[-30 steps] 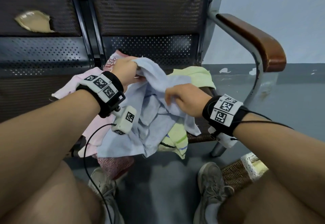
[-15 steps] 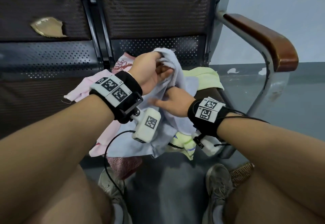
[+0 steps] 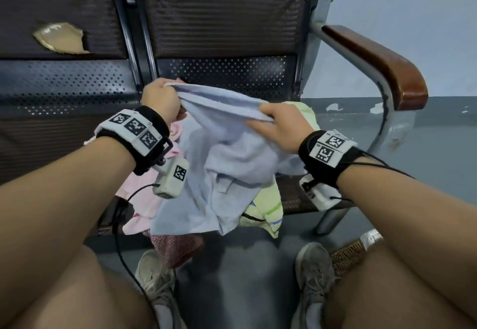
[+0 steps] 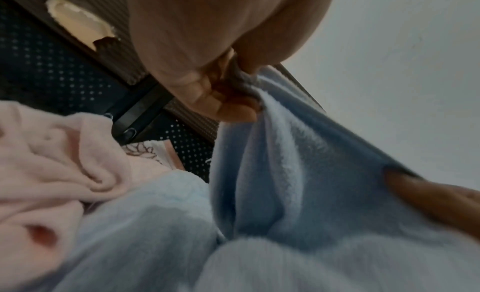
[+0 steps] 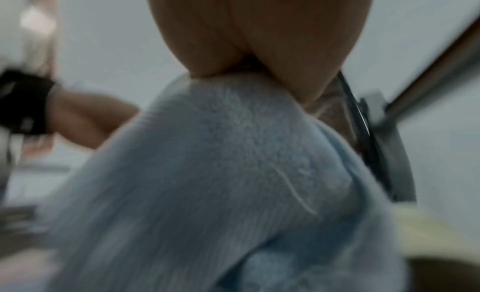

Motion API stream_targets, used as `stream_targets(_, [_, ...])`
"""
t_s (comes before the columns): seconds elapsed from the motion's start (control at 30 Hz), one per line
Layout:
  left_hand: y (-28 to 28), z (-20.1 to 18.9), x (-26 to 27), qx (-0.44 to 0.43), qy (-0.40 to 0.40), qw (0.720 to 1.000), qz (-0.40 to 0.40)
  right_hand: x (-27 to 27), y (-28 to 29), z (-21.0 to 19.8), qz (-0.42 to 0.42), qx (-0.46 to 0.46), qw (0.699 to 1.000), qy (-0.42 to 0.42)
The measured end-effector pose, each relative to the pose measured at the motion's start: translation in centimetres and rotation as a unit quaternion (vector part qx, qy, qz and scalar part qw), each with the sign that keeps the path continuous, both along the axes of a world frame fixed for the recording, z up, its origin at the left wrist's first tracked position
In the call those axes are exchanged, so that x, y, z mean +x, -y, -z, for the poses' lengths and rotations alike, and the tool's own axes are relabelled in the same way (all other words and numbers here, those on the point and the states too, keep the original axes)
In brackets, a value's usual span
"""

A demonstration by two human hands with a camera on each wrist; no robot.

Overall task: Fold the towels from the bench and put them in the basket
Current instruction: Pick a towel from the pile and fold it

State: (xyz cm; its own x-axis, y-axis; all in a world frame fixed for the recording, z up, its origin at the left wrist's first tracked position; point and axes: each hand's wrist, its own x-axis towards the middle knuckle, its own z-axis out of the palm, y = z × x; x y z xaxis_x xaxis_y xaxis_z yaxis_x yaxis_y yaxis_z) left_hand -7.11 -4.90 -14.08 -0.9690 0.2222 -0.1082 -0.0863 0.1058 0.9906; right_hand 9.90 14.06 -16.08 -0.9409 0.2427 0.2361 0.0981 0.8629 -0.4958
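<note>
A light blue towel [image 3: 219, 163] hangs above the bench seat, stretched along its top edge between both hands. My left hand [image 3: 161, 100] pinches the left end of that edge, and in the left wrist view the fingers [image 4: 228, 110] bunch the blue towel [image 4: 298, 173]. My right hand [image 3: 277, 122] grips the right end; the right wrist view is blurred and filled by the blue towel [image 5: 221, 163]. A pink towel [image 3: 144, 194], a yellow-green striped towel [image 3: 268, 207] and a red towel [image 3: 175, 247] lie under it on the bench. The woven basket [image 3: 348, 253] peeks out by my right knee.
The dark perforated metal bench [image 3: 222, 75] has a torn backrest pad [image 3: 62, 38] at left and a wooden armrest [image 3: 382, 65] at right. My shoes [image 3: 313, 272] stand on the grey floor [image 3: 247, 277]. A cable hangs from the left wrist.
Both hands were close together on the bunched blue towel; they have moved apart and upward, spreading its top edge between them.
</note>
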Motion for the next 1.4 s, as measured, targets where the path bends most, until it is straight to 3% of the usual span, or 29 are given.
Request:
stream_targets(0.07, [0.4,0.0,-0.8,0.027,0.003,0.999,-0.019,0.6,-0.8,0.6,-0.022,0.084,0.991,0.105])
stream_targets(0.17, [1.2,0.7,-1.3,0.038,0.003,0.999,-0.002,1.5,-1.8,1.8,0.003,0.082,0.975,0.207])
stream_targets(0.3, [2.1,2.4,-2.5,-0.071,-0.014,0.996,0.045,2.6,-2.8,1.7,0.035,0.061,0.985,0.155])
stream_targets(0.37, [2.4,2.7,-3.0,-0.105,-0.009,0.994,0.031,2.9,-3.2,1.4,0.035,0.051,0.987,0.151])
stream_targets(0.57, [2.7,2.9,-3.7,-0.060,0.048,0.997,0.008,4.1,-4.1,0.9,0.042,0.031,0.985,0.167])
stream_targets(0.73, [3.0,3.4,-3.9,-0.151,-0.066,0.986,0.000,4.9,-4.7,0.4,0.070,-0.052,0.991,0.102])
stream_targets(0.9, [1.4,0.8,-2.0,-0.044,-0.021,0.999,0.017,4.3,-5.0,-1.0,0.172,-0.191,0.966,-0.006])
stream_targets(1.0, [0.7,-2.0,-0.7,0.044,-0.008,0.997,0.063,3.9,-5.3,-2.8,0.191,-0.098,0.976,-0.034])
stream_targets(1.17, [1.6,-4.8,-0.1,0.079,-0.059,0.984,0.150,4.1,-7.2,-7.2,0.151,0.070,0.985,0.052])
stream_targets(1.4, [2.9,-8.8,-1.4,0.004,-0.191,0.975,0.115,4.7,-8.4,-13.7,0.127,0.072,0.989,0.035])
